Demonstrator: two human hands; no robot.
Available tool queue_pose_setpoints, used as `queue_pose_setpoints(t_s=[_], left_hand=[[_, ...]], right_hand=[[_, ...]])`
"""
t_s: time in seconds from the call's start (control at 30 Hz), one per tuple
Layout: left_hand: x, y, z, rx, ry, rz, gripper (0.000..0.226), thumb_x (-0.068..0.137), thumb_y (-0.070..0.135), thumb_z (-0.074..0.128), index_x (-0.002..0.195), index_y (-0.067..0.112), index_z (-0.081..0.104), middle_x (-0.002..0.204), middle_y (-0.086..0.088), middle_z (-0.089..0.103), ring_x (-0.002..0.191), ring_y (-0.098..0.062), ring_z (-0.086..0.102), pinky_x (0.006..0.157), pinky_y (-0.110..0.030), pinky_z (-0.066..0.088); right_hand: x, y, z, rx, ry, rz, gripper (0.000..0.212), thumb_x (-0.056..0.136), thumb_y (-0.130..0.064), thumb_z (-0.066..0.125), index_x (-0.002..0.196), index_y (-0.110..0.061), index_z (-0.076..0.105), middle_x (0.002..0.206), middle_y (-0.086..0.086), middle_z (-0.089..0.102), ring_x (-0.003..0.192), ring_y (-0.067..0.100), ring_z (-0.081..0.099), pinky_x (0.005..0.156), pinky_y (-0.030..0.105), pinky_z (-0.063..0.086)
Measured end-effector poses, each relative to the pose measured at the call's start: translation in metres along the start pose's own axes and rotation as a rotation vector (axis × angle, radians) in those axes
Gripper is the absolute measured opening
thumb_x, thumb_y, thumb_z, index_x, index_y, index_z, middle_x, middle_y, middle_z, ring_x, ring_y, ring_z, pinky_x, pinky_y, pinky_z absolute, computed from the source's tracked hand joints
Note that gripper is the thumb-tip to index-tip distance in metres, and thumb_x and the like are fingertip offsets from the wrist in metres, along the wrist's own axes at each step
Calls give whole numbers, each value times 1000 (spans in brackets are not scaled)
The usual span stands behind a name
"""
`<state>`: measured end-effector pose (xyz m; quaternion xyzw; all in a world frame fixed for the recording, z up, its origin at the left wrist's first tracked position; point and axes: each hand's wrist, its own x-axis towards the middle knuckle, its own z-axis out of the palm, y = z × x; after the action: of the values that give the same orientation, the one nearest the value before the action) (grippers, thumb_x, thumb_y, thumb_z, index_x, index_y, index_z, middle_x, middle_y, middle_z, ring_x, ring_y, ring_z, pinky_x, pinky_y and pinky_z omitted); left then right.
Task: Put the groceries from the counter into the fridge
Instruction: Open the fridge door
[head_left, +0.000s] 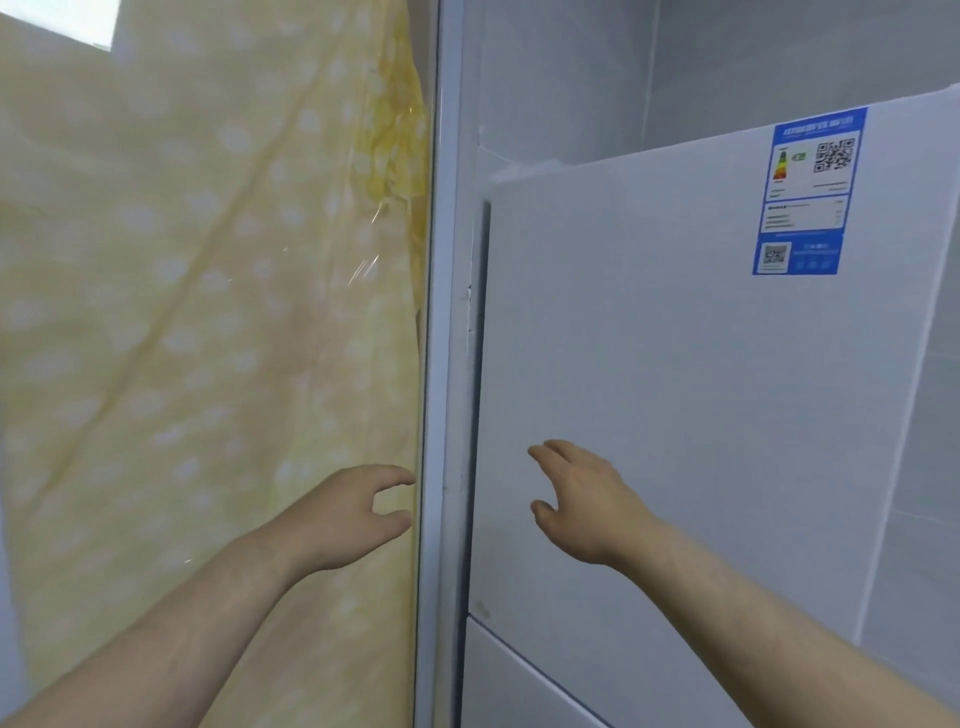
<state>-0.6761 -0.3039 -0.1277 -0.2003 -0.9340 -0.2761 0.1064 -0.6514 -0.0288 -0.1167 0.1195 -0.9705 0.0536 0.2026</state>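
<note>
1. Head view: the fridge door (675, 389) is closed. Its upright left edge (480, 364) lies just left of the right hand (582, 499), the nearer one, whose fingers are loosely spread and empty.
2. Same view: the left hand (353, 514) hovers before the glass panel (208, 312), fingers half-curled and holding nothing. No groceries show.

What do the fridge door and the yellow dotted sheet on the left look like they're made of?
Fridge door: smooth matte white, flat and grainless, probably painted metal, possibly plastic. Yellow dotted sheet: soft folds with light showing through suggest thin fabric or plastic film; the bright glints hint at a glossy surface or glass in front.
</note>
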Motion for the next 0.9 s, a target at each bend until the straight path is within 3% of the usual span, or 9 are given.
queue_pose_setpoints(t_s=[0.2,0.3,0.37,0.6,0.67,0.73,0.8,0.9], left_hand=[[78,-7,27,-89,-42,30,55,91,36,60,143,31,44,148,14,42,132,-3,42,111,-29,37],[113,-4,36,-132,-29,43,57,92,37,60,145,32,41,148,13,41,134,-4,40,112,-31,36],[134,-1,42,-148,-22,64,58,93,37,59,147,33,38,145,15,41,136,-6,39,113,-28,33],[201,10,63,-274,-65,113,71,94,38,59,154,30,22,157,11,25,144,-10,27,117,-28,24],[217,14,69,-312,-79,140,73,93,34,60,154,26,21,156,11,27,143,-7,27,115,-24,23],[231,15,74,-357,-69,175,69,91,28,62,151,23,28,150,11,35,136,-6,36,109,-20,28],[243,14,78,-363,-2,192,58,89,23,62,142,24,37,137,11,40,123,-6,44,100,-18,33],[261,7,83,-344,177,178,61,86,27,61,142,21,37,134,-1,41,122,-19,48,105,-31,40]], right_hand=[[51,31,25,-150,224,-59,56,97,-25,46,150,-15,31,160,6,23,151,21,13,120,35,-9],[74,42,38,-321,302,-19,63,85,-23,62,143,-8,44,154,17,37,146,33,28,123,47,6],[87,52,45,-384,356,31,70,74,-24,71,138,-4,51,149,24,42,141,40,36,116,55,16],[104,86,59,-541,411,91,76,76,-30,66,143,-1,46,155,26,29,145,41,26,119,55,14],[107,90,64,-575,426,97,74,78,-31,56,145,-1,43,157,25,25,147,41,22,120,55,12],[108,89,67,-592,438,116,77,77,-34,58,145,-2,43,157,25,24,147,41,21,120,55,11],[109,87,69,-598,424,136,84,72,-36,67,145,-2,43,156,26,26,147,42,21,120,56,10],[111,84,72,-637,400,178,94,68,-43,72,147,-3,40,157,28,23,147,44,17,120,59,7]])
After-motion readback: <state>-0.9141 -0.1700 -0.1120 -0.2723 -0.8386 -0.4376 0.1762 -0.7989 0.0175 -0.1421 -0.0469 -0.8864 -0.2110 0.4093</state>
